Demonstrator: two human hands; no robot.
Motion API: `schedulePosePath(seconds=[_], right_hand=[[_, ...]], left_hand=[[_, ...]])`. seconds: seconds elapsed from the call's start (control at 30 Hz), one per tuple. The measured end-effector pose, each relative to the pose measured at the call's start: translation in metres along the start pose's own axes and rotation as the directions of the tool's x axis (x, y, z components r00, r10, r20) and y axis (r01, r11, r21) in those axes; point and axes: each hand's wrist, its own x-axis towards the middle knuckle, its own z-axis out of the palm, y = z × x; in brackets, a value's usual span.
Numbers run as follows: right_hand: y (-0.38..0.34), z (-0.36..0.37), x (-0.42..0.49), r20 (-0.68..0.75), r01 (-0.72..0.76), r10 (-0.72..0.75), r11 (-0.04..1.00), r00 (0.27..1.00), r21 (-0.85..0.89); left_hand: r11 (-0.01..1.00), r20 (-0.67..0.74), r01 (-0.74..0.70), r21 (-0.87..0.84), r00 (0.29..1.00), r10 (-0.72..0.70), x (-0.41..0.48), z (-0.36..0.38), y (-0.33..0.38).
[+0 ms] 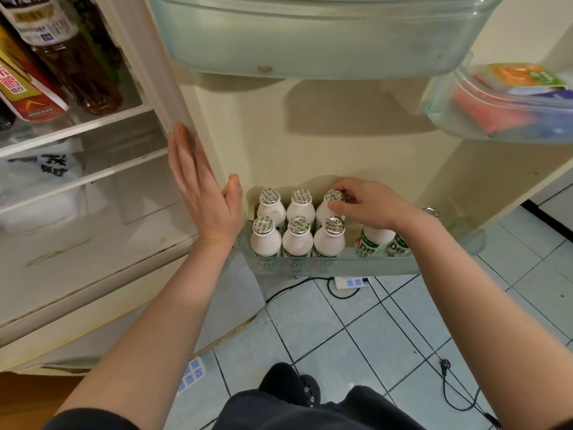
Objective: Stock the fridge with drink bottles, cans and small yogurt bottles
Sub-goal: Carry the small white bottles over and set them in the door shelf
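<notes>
Several small white yogurt bottles point(266, 237) with foil caps stand in two rows in the lowest door shelf point(341, 263) of the open fridge. My right hand point(366, 203) pinches the cap of the back-row right yogurt bottle point(335, 198). Two more yogurt bottles point(376, 240) with green labels stand under my right wrist, partly hidden. My left hand point(201, 184) rests flat with straight fingers against the door's inner edge, left of the bottles. Tall drink bottles point(71, 51) stand on a fridge shelf at top left.
An empty clear door shelf point(310, 41) hangs above. A smaller door bin point(502, 103) at right holds packets. A white plastic bag point(40, 175) lies in the fridge's lower compartment. Power strips point(350, 282) and black cables lie on the tiled floor.
</notes>
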Motion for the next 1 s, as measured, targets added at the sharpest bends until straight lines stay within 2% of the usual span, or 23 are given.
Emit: schedulePosePath(seconds=[0.37,0.53,0.73,0.83,1.0], right_hand=[[0.002,-0.006,-0.015,-0.117,-0.039,0.062,0.981,0.991,0.191],[0.015,-0.005,-0.038,-0.221,-0.153,0.164,0.986,0.961,0.067],[0.019,0.017,-0.051,-0.343,-0.327,0.355,0.935,0.869,0.141],[0.017,0.024,-0.054,-0.452,-0.295,0.331,0.944,0.829,0.149],[0.013,0.027,-0.06,-0.407,-0.148,0.207,0.974,0.89,0.172]], left_hand=[[1.0,-0.001,-0.004,0.007,1.0,0.004,0.0,-0.001,0.002],[1.0,-0.007,-0.009,-0.009,1.0,0.009,0.001,-0.002,0.003],[1.0,-0.013,-0.004,-0.009,1.0,0.004,0.001,-0.002,0.004],[1.0,-0.011,-0.005,-0.014,1.0,0.004,0.001,-0.002,0.002],[1.0,-0.016,0.006,-0.017,1.0,-0.006,0.001,-0.001,0.002]])
